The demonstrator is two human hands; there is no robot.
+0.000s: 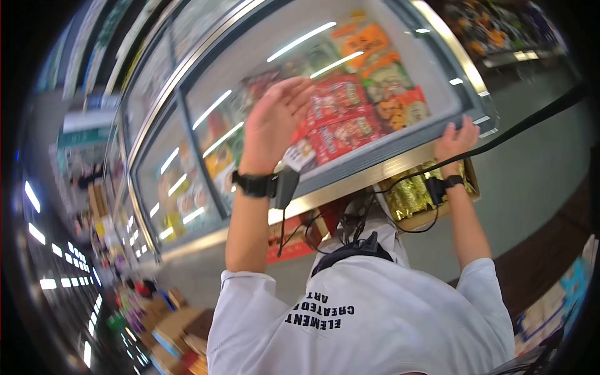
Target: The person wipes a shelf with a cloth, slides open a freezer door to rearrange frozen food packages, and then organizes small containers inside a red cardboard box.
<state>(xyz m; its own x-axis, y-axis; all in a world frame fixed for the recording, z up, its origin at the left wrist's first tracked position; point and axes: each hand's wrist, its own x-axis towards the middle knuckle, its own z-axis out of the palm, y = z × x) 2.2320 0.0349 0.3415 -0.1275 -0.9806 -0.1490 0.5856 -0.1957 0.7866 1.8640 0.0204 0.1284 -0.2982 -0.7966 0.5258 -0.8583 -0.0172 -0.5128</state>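
Observation:
My left hand (278, 122) is raised over the glass top of a chest freezer (375, 153), its fingers stretched out and holding nothing. Beneath and beside it, red food packets (344, 134) lie inside the freezer. A white tag with dark print (300, 154) shows near my left wrist. My right hand (457, 145) rests at the freezer's near right corner, fingers spread over the grey frame. Black wrist straps with small devices sit on both wrists.
Orange packets (369, 44) lie deeper in the freezer. A carton of gold-wrapped packs (409, 199) stands below its front edge. A black cable (519, 131) runs past my right hand. Cardboard boxes (178, 331) are on the left, a packaged-goods display (500, 28) at upper right.

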